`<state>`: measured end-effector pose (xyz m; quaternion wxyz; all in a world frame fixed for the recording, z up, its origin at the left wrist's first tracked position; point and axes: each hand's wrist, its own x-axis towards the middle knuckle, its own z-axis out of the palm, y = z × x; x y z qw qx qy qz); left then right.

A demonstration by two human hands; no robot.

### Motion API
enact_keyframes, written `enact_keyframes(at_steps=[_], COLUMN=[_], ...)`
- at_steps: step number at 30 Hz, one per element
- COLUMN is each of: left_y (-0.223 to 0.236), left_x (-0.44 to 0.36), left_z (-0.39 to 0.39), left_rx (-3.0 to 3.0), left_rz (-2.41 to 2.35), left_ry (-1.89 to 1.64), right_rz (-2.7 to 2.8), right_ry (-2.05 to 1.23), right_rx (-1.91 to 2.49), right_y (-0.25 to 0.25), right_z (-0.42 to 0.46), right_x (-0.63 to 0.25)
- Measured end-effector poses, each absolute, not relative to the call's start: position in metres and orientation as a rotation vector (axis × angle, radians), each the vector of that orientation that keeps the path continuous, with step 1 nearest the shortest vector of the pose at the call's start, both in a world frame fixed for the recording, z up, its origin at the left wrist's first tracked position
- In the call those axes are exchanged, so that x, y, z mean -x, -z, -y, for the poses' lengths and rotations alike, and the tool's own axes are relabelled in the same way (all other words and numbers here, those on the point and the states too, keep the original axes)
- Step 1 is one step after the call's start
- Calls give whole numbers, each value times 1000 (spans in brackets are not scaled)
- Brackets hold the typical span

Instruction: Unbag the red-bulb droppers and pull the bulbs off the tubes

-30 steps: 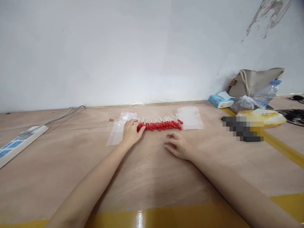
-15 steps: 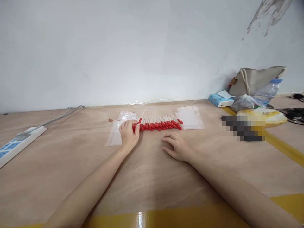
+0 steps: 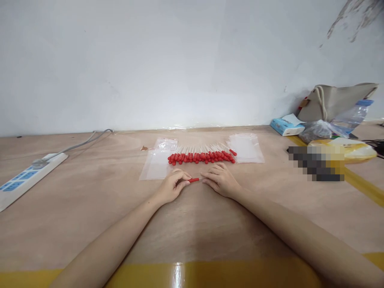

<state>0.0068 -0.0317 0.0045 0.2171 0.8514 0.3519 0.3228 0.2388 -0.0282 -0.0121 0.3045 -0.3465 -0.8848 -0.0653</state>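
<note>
A row of several thin clear droppers with red bulbs [image 3: 201,156] lies on the wooden table [image 3: 90,208]. My left hand [image 3: 172,187] pinches one red-bulbed dropper [image 3: 194,180] just in front of that row. My right hand [image 3: 220,181] meets the dropper's other end with curled fingers and seems to pinch it too. A clear zip bag [image 3: 154,168] lies left of the row, another small one [image 3: 166,143] behind it, and a stack of clear zip bags [image 3: 247,147] lies right of the row.
A white and blue power strip [image 3: 22,179] with a grey cable lies at the far left. At the right stand a tissue pack [image 3: 283,126], a beige bag [image 3: 336,102], a plastic bottle [image 3: 354,116] and a yellow packet [image 3: 357,147]. Yellow tape [image 3: 180,275] runs along the near edge.
My left hand has taken one dropper from the row's left end and brought it back toward me. My right hand has moved left to meet it.
</note>
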Motion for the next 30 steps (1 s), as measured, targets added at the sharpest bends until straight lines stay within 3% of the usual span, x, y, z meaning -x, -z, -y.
enact_keyframes(at_steps=[21, 30], left_y=[7, 6], left_x=[-23, -10], left_z=[21, 20], left_rx=[-2219, -2236], left_rz=[-1175, -1285], left_ry=[-786, -988], right_rz=[2374, 2213], right_ry=[216, 106], right_rx=[954, 1119], right_y=[8, 14], right_z=[35, 34], right_x=[-233, -253])
